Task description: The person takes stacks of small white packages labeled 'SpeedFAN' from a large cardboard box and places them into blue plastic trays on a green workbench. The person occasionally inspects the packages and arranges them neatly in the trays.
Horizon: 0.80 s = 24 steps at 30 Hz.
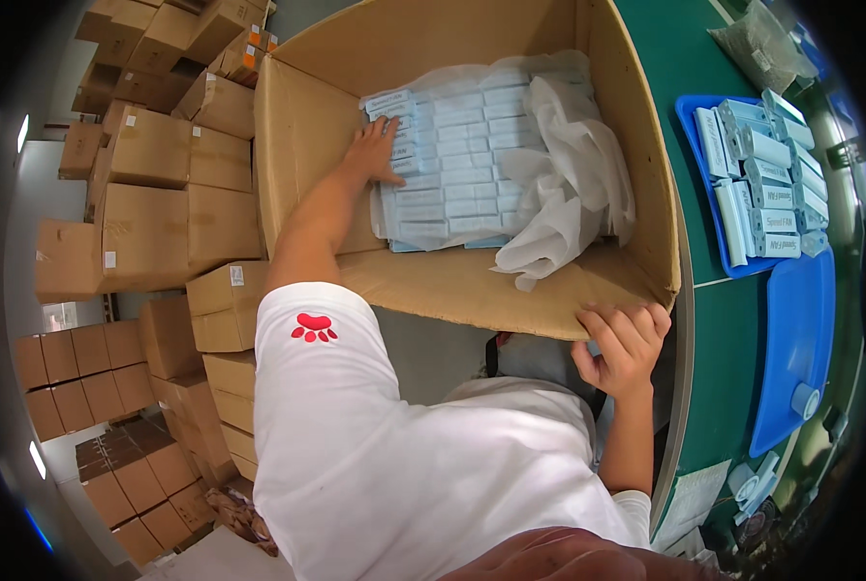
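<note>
A large open cardboard box (pixel 472 290) stands in front of me. Rows of small light-blue packages (pixel 467 145) lie inside it, mostly under a thin translucent white sheet (pixel 573 155) that bunches up on the right. My left hand (pixel 373 153) reaches in with its fingers spread, resting on the packages at the left side; whether it also touches the sheet I cannot tell. At the near right corner my right hand (pixel 622 347) curls its fingers over the box's rim, gripping it.
A green table (pixel 714 358) runs along the right, bearing a blue tray (pixel 683 111) of light-blue and white packages. Nearer lies another blue tray (pixel 791 358) with a small light-blue part (pixel 805 400) on it. Stacked brown cartons (pixel 147 228) fill the left side.
</note>
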### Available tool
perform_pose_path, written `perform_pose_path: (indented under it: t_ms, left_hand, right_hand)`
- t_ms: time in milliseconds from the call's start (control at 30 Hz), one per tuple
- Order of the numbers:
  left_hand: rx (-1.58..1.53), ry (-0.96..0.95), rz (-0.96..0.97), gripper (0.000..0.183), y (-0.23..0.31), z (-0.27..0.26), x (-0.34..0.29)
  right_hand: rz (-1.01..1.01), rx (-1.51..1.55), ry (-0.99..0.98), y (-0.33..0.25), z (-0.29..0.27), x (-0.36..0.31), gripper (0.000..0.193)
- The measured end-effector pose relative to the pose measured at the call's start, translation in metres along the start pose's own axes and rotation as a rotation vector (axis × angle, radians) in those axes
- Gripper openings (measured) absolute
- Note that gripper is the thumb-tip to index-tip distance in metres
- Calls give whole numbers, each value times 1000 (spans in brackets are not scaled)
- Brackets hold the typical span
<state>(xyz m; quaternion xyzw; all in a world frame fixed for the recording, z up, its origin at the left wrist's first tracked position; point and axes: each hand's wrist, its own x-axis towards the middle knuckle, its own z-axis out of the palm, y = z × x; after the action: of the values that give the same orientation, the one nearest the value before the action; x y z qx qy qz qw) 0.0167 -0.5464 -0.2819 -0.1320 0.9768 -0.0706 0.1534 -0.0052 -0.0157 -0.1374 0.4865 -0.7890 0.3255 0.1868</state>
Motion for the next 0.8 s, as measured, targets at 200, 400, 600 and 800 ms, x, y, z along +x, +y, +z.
perform_pose_path:
  t_ms: [200, 400, 600, 800]
  left_hand:
    - [-84, -88, -19, 144, -8, 3, 21]
    - [-30, -28, 57, 147, -12, 25, 31]
    - [-74, -115, -68, 151, 7, 9, 23]
    - [-37, -174, -81, 148, 29, -35, 10]
  right_hand:
    - [-2, -14, 8, 1, 3, 5, 22]
    - [1, 2, 7, -1, 0, 7, 22]
    - [-26, 43, 51, 11, 0, -4, 20]
    - [-59, 93, 120, 13, 0, -7, 16]
